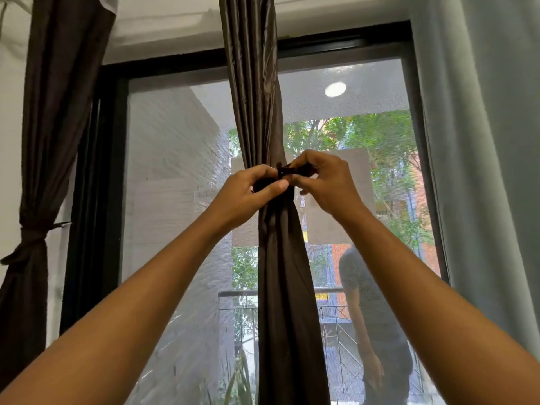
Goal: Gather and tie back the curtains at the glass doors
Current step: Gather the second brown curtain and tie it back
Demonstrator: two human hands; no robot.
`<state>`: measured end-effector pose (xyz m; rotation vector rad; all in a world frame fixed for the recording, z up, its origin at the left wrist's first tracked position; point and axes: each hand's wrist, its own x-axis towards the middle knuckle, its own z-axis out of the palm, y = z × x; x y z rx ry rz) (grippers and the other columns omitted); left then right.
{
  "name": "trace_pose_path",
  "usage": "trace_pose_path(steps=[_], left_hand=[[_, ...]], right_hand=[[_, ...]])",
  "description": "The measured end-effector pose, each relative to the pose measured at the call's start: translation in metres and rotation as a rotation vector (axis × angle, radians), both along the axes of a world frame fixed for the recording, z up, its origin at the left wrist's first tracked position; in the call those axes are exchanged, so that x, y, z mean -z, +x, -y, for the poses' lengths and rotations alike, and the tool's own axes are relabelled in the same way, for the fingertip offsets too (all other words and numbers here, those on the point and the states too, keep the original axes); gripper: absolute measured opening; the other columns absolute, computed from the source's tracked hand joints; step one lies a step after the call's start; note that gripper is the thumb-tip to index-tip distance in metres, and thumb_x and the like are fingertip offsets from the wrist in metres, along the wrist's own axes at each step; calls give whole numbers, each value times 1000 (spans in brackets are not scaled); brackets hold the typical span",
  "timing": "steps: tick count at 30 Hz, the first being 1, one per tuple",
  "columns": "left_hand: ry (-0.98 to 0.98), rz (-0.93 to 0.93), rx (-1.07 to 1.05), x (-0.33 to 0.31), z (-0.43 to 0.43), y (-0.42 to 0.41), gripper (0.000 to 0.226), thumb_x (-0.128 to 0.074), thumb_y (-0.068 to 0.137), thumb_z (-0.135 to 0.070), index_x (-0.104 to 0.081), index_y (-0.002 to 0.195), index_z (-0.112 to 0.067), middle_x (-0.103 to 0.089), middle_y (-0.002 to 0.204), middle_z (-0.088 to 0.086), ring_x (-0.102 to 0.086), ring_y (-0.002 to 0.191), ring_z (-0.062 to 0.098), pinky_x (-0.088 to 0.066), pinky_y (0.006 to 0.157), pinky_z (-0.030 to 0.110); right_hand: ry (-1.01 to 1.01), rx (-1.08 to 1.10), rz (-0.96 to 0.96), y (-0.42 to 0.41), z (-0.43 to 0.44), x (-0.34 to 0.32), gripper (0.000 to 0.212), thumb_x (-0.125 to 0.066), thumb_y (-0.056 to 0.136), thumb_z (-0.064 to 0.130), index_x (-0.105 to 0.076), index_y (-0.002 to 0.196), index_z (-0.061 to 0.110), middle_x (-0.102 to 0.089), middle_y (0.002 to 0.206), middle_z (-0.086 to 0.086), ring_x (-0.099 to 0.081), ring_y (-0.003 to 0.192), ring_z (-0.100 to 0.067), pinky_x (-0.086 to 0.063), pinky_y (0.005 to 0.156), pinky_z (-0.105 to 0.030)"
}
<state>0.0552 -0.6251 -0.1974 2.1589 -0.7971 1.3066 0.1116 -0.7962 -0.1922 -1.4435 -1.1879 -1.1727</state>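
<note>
A dark brown curtain (257, 83) hangs gathered into a narrow bundle in front of the glass door (175, 171). At its waist a dark tie-back strap (283, 171) circles the bundle. My left hand (248, 191) grips the strap and the gathered cloth from the left, thumb pressed forward. From the right, my right hand (324, 182) pinches the strap's other end; both ends meet between my fingertips. The part of the strap behind the curtain is hidden.
A second brown curtain (43, 141) hangs at the far left, cinched by its own tie (32, 233). A pale grey-green curtain (491, 171) hangs at the right. Through the mesh screen a person (368, 317) stands on the balcony by a railing (330, 290).
</note>
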Motion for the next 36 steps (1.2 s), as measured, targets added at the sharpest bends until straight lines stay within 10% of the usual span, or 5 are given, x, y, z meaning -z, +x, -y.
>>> trace_pose_path(steps=[5, 18, 22, 27, 36], left_hand=[[34, 21, -71, 1, 0, 5, 29, -58, 87, -48, -59, 96, -21, -66, 88, 1, -64, 85, 17, -53, 76, 40], [-199, 35, 64, -10, -4, 2, 13, -58, 94, -23, -56, 83, -16, -65, 72, 1, -67, 67, 17, -55, 62, 34], [-172, -95, 160, -13, -9, -5, 5, -66, 87, -13, -62, 84, -12, -67, 69, -7, -65, 70, 5, -51, 67, 18], [-126, -180, 188, -13, -15, -16, 8, -67, 82, -4, -62, 86, -6, -70, 69, -7, -69, 73, 4, -50, 66, 12], [173, -33, -41, -6, -25, -24, 16, -75, 77, -12, -64, 82, -24, -67, 78, -15, -64, 81, -1, -48, 75, 9]], right_hand=[[-74, -1, 7, 0, -8, 2, 11, -76, 76, 7, -67, 82, 4, -68, 74, -10, -67, 64, -18, -59, 59, -30], [214, -591, -556, -20, -21, 38, 13, -54, 93, 6, -51, 105, 11, -69, 89, -11, -69, 71, -17, -59, 66, -26], [-60, -630, -790, -18, -23, 39, 8, -58, 91, 8, -59, 86, 14, -70, 77, -4, -68, 67, -14, -57, 58, -24], [34, 14, -185, 4, -28, 31, 17, -77, 75, 14, -61, 79, 20, -65, 85, 0, -63, 75, -12, -52, 61, -21], [-168, 168, 186, 26, -42, 31, 12, -66, 78, 14, -63, 88, 9, -53, 86, 0, -56, 69, -17, -47, 62, -33]])
